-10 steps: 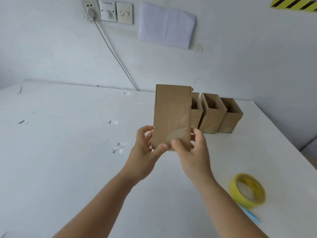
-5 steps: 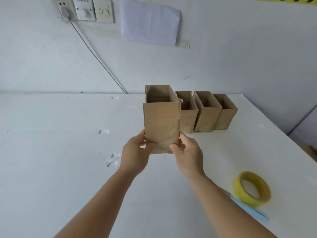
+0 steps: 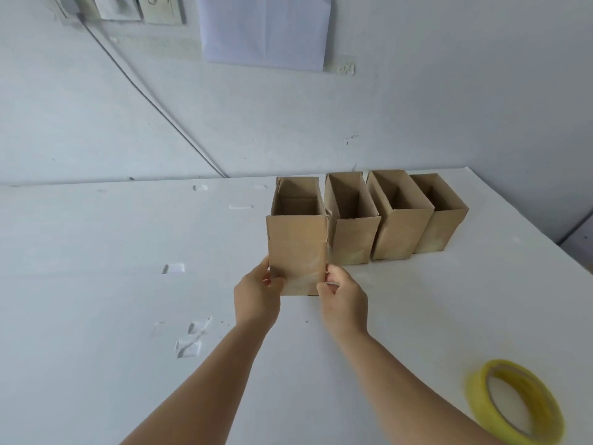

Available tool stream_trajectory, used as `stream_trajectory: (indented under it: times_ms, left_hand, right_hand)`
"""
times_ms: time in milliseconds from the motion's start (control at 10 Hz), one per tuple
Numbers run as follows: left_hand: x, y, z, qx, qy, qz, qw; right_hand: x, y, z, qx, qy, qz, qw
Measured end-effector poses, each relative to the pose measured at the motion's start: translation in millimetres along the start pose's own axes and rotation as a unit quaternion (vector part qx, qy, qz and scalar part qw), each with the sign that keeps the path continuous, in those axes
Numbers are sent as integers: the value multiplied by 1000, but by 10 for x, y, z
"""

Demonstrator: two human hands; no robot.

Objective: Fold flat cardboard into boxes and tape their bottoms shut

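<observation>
A brown cardboard box (image 3: 296, 248) stands upright with its open top facing up, at the left end of a row of boxes. My left hand (image 3: 256, 298) grips its lower left edge and my right hand (image 3: 343, 297) grips its lower right edge, thumbs on the front face. The box's bottom is close to the white table (image 3: 96, 316); whether it touches I cannot tell. Three more open boxes stand beside it on the right: one (image 3: 351, 242) next to it, a second (image 3: 399, 232) and a third (image 3: 441, 226) by the wall.
A yellow roll of tape (image 3: 516, 409) lies on the table at the front right. The table's right edge runs close to the last box. The wall behind carries sockets, a cable (image 3: 154, 104) and a sheet of paper (image 3: 263, 27).
The box was turned from bottom-facing-me to upright and carried away from me, down to the left end of the row. Both hands kept hold of it.
</observation>
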State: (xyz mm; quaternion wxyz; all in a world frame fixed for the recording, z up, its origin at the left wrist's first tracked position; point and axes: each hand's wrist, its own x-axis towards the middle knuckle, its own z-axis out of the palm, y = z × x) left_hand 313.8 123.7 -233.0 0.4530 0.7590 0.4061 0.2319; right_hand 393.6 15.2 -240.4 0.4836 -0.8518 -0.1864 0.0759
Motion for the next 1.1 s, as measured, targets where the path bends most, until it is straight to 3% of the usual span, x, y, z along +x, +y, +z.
stream_trajectory:
  times_ms: [700,900,1100]
  left_hand:
    - [606,-67,560,30,14,-16,999]
    - [511,-82,457,139,-26,0,990]
    - [228,93,197,361,-75,88,925]
  right_hand:
    - [450,326,227,53,-74,21,996]
    - [444,349,74,-36,-118,-42,992]
    - [386,205,-219,-190,-162,-138,958]
